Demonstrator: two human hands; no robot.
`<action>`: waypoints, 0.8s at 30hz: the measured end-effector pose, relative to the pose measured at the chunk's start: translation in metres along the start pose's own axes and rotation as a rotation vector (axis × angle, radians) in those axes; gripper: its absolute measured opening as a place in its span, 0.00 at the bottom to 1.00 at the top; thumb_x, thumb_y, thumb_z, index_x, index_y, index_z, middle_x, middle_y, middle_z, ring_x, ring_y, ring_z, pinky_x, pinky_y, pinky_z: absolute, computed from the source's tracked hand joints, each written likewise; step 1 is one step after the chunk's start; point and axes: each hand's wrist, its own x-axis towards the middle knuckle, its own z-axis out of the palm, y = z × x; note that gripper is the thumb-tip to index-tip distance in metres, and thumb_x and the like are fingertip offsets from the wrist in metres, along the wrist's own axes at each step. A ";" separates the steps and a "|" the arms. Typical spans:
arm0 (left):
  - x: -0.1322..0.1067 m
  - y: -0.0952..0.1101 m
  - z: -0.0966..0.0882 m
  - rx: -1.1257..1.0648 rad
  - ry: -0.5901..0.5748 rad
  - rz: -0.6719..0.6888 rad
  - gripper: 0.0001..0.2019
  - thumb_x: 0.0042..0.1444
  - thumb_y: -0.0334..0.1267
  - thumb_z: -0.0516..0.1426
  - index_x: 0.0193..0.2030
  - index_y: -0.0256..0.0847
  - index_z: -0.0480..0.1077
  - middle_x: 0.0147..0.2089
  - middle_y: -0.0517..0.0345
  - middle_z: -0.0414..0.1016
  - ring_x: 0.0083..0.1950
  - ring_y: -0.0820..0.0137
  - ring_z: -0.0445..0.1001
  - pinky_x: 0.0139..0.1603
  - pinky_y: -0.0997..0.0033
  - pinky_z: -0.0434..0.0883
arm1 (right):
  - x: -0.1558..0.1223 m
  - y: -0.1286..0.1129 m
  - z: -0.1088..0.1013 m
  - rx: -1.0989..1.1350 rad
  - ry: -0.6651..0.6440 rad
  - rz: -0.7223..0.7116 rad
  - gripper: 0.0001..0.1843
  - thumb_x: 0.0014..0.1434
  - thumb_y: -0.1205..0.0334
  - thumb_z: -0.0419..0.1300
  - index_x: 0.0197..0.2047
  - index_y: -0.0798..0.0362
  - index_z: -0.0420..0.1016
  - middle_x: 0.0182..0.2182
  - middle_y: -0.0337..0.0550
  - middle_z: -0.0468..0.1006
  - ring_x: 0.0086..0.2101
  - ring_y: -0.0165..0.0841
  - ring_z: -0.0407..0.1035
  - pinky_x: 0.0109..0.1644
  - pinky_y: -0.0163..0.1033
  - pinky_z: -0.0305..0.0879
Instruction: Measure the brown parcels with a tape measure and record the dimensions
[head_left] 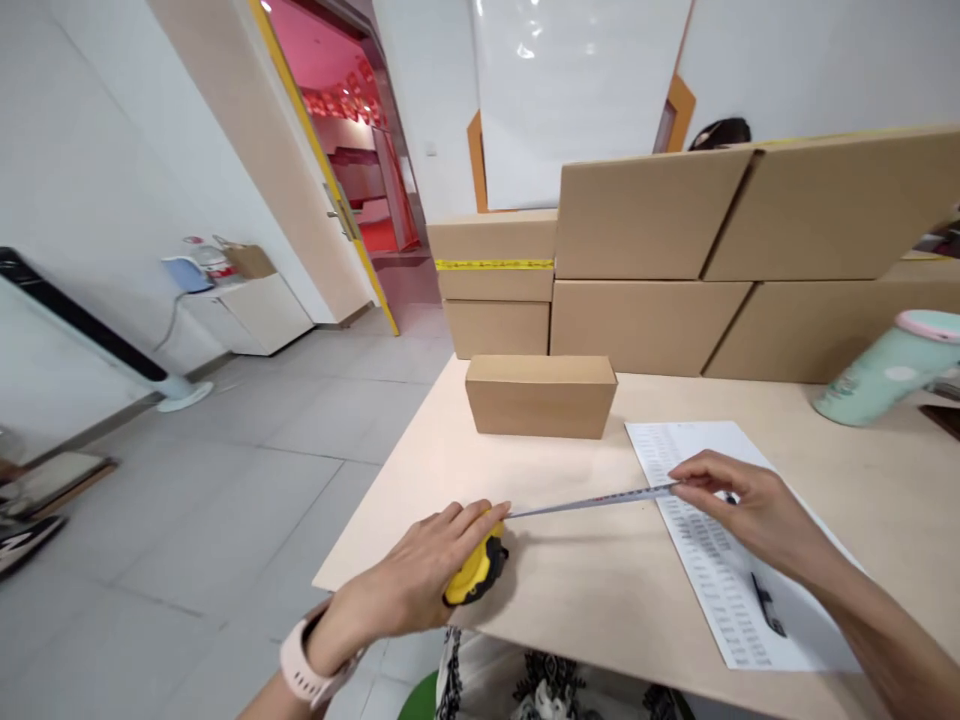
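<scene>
My left hand (431, 565) grips a yellow and black tape measure (474, 572) near the front edge of the table. From its case a narrow metal blade (592, 502) is drawn out to the right. My right hand (739, 505) pinches the blade's free end between thumb and fingers, above a printed sheet (712, 590). On that sheet lies a black pen (768, 605). A small brown cardboard box (540, 400) stands on the table just beyond the stretched blade, touching neither hand.
Larger cardboard boxes (649, 220) are stacked along the table's far side, one with a yellow strip (495, 265). A mint-green tumbler (889, 370) stands at the right. The table's left edge drops to a grey tiled floor (262, 500). Someone's head (721, 132) shows behind the boxes.
</scene>
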 end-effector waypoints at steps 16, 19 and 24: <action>0.053 -0.005 0.006 0.080 -0.264 0.134 0.55 0.37 0.26 0.57 0.73 0.47 0.35 0.74 0.46 0.47 0.71 0.46 0.49 0.68 0.40 0.52 | -0.036 -0.023 0.077 0.001 -0.086 0.060 0.09 0.62 0.53 0.55 0.42 0.37 0.76 0.42 0.35 0.81 0.41 0.40 0.75 0.44 0.43 0.70; 0.058 -0.013 0.000 0.138 -0.205 0.065 0.55 0.35 0.24 0.54 0.73 0.44 0.37 0.73 0.45 0.49 0.70 0.48 0.50 0.68 0.41 0.52 | -0.047 0.007 0.037 -0.252 0.193 0.293 0.16 0.63 0.48 0.49 0.39 0.47 0.73 0.38 0.49 0.80 0.37 0.47 0.74 0.37 0.50 0.66; 0.069 -0.018 -0.009 0.234 -0.019 0.032 0.48 0.42 0.26 0.55 0.72 0.44 0.43 0.68 0.45 0.58 0.64 0.50 0.60 0.61 0.44 0.62 | -0.072 0.053 -0.005 -0.572 0.058 0.530 0.17 0.60 0.47 0.52 0.43 0.49 0.70 0.25 0.42 0.75 0.25 0.42 0.70 0.26 0.42 0.57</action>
